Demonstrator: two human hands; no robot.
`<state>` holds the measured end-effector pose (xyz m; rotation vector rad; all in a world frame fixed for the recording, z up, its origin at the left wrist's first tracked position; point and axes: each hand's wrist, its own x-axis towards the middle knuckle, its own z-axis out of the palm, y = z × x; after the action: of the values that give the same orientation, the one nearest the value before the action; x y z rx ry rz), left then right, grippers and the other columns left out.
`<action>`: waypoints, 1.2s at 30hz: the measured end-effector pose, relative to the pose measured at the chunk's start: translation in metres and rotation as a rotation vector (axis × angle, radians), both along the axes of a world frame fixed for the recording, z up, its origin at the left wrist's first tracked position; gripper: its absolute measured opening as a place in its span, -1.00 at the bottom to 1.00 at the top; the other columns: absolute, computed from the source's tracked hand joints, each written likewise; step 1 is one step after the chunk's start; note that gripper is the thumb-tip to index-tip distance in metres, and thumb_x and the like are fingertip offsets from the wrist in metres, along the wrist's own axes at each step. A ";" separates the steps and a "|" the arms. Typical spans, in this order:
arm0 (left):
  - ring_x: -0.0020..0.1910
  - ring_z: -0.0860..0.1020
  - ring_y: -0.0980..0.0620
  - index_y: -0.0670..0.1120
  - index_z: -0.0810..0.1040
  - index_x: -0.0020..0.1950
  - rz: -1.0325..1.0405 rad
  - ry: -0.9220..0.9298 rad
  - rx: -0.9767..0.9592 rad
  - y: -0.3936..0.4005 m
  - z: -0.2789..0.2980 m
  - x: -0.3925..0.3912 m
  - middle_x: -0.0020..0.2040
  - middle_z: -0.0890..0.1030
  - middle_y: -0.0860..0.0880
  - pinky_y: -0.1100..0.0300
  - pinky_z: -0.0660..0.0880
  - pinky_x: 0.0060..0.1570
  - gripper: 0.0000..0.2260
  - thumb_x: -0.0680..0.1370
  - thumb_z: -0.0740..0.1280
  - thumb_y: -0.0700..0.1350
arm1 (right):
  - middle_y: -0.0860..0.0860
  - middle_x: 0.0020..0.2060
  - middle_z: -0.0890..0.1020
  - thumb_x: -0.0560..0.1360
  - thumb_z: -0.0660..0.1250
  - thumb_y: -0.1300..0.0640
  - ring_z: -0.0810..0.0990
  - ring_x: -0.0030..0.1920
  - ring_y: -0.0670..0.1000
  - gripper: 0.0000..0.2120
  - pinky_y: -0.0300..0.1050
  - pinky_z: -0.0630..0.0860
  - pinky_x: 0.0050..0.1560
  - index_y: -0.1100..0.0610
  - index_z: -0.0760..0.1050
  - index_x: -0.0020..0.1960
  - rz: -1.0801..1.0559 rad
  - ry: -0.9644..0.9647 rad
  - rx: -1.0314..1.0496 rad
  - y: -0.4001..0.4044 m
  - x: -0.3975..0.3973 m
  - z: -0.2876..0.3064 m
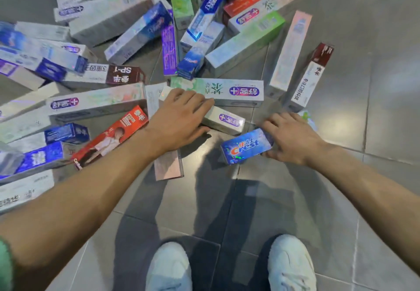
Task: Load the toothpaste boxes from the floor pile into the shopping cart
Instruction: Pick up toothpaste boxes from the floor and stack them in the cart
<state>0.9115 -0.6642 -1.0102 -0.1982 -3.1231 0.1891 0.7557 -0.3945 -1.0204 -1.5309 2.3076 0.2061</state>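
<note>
Toothpaste boxes (127,47) heaped across upper half and left edge of frame, running off top and left borders, too many and overlapped to count; no cart in view

Bare grey floor tiles (375,86) down right side and lower centre, open room there

Left hand (181,118) mid-frame, fingers curled over small white box with purple logo (227,120), thumb under it

Right hand (293,137) right of centre, grasping blue Crest box (246,146) by its end, box lifted at tilt

Two hands, two white shoes (169,268) at bottom edge
</note>
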 end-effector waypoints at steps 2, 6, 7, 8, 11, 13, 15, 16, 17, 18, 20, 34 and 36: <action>0.07 0.54 -0.21 -0.16 0.53 0.29 -0.012 0.012 -0.060 0.003 0.004 -0.006 0.10 0.58 -0.18 -0.13 0.38 0.21 -0.54 0.52 0.38 0.13 | 0.10 0.11 0.55 0.38 0.43 -0.27 0.53 0.14 0.21 -0.40 0.08 0.37 0.19 0.09 0.48 0.25 0.022 0.042 0.065 -0.004 0.005 0.005; -0.05 0.56 -0.23 -0.17 0.54 0.11 -0.008 -0.026 -0.098 0.004 0.004 -0.017 0.01 0.58 -0.21 -0.10 0.45 0.08 -0.72 0.54 0.41 0.01 | 0.10 -0.13 0.60 0.33 0.41 -0.27 0.61 -0.13 0.20 -0.50 0.06 0.49 -0.06 0.09 0.42 0.02 0.122 0.056 0.009 0.000 0.019 0.008; -0.06 0.58 -0.24 -0.17 0.52 0.11 -0.004 -0.046 -0.075 0.005 0.005 -0.017 0.01 0.59 -0.21 -0.09 0.47 0.05 -0.71 0.55 0.41 0.01 | 0.09 -0.17 0.60 0.34 0.37 -0.27 0.62 -0.17 0.20 -0.51 0.05 0.50 -0.10 0.07 0.36 0.01 0.128 0.024 -0.026 0.002 0.022 0.008; -0.05 0.60 -0.25 -0.18 0.50 0.14 0.008 -0.063 -0.039 0.005 0.006 -0.016 0.02 0.61 -0.22 -0.08 0.49 0.02 -0.69 0.56 0.40 0.03 | 0.09 -0.16 0.61 0.36 0.32 -0.27 0.62 -0.16 0.21 -0.53 0.04 0.50 -0.10 0.06 0.30 0.01 0.111 -0.018 -0.048 0.002 0.024 0.010; 0.03 0.60 -0.27 -0.19 0.43 0.27 0.163 -0.076 0.140 0.005 0.020 -0.014 0.13 0.61 -0.24 -0.08 0.49 -0.07 -0.61 0.63 0.29 0.09 | 0.10 -0.03 0.60 0.45 0.38 -0.19 0.58 -0.04 0.25 -0.55 0.03 0.48 -0.10 0.06 0.26 0.07 -0.055 -0.170 -0.101 0.005 0.024 0.021; 0.04 0.58 -0.28 -0.19 0.38 0.31 0.293 -0.013 0.313 0.005 0.033 -0.013 0.14 0.60 -0.24 -0.06 0.43 -0.12 -0.59 0.65 0.26 0.11 | 0.06 -0.07 0.57 0.45 0.44 -0.17 0.56 -0.09 0.23 -0.53 0.06 0.49 -0.15 0.04 0.23 0.04 -0.208 -0.298 -0.206 0.008 0.026 0.028; -0.06 0.55 -0.20 -0.18 0.36 0.30 0.398 0.093 0.534 0.007 0.046 -0.009 0.06 0.59 -0.17 -0.02 0.40 -0.16 -0.60 0.65 0.27 0.10 | 0.01 -0.15 0.55 0.43 0.50 -0.15 0.53 -0.17 0.18 -0.51 0.04 0.46 -0.18 0.04 0.23 0.00 -0.378 -0.403 -0.328 0.010 0.030 0.037; -0.10 0.52 -0.11 -0.17 0.36 0.29 0.474 0.151 0.656 0.010 0.051 -0.007 0.04 0.57 -0.09 0.03 0.38 -0.16 -0.62 0.65 0.29 0.08 | -0.01 -0.19 0.54 0.42 0.52 -0.14 0.50 -0.20 0.14 -0.50 -0.04 0.45 -0.20 0.05 0.23 -0.02 -0.472 -0.444 -0.378 0.011 0.034 0.042; -0.11 0.50 -0.02 -0.15 0.37 0.28 0.577 0.211 0.785 0.016 0.060 -0.004 0.04 0.55 -0.01 0.07 0.38 -0.17 -0.64 0.64 0.31 0.07 | -0.02 -0.21 0.53 0.41 0.53 -0.13 0.48 -0.22 0.08 -0.49 -0.15 0.43 -0.24 0.07 0.24 -0.02 -0.566 -0.484 -0.417 0.011 0.037 0.049; -0.11 0.51 0.05 -0.13 0.38 0.26 0.702 0.264 0.918 0.020 0.070 -0.001 0.04 0.54 0.04 0.10 0.42 -0.17 -0.66 0.64 0.32 0.07 | -0.04 -0.21 0.52 0.40 0.55 -0.13 0.49 -0.22 0.01 -0.47 -0.24 0.41 -0.27 0.10 0.25 -0.01 -0.663 -0.537 -0.463 0.009 0.042 0.059; -0.02 0.55 0.11 -0.07 0.39 0.17 0.908 0.329 1.175 0.030 0.092 0.007 0.04 0.54 0.07 0.23 0.50 -0.09 -0.74 0.64 0.34 0.06 | -0.07 -0.18 0.55 0.38 0.56 -0.16 0.52 -0.18 -0.06 -0.46 -0.19 0.47 -0.18 0.11 0.32 0.05 -0.844 -0.669 -0.603 0.004 0.052 0.082; 0.10 0.66 -0.12 0.03 0.55 0.02 1.110 0.253 1.765 0.107 0.516 -0.013 0.04 0.71 -0.08 -0.15 0.51 0.28 -0.90 0.62 0.35 0.05 | 0.14 0.24 0.64 0.50 0.51 0.07 0.61 0.25 0.22 -0.48 0.24 0.54 0.28 0.16 0.41 0.38 -1.094 -1.311 -0.971 -0.013 0.046 0.507; 0.12 0.67 -0.08 0.00 0.55 0.11 1.067 0.236 1.790 0.118 0.591 -0.019 0.05 0.72 -0.02 -0.19 0.52 0.27 -0.83 0.62 0.34 0.06 | 0.16 0.27 0.62 0.57 0.43 0.14 0.60 0.27 0.25 -0.55 0.27 0.52 0.30 0.17 0.40 0.40 -1.044 -1.359 -0.985 -0.009 0.042 0.581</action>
<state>0.8924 -0.5462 -0.4192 1.2165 -1.6638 -2.0450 0.7982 -0.4039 -0.4396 -0.1415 1.5736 -1.7689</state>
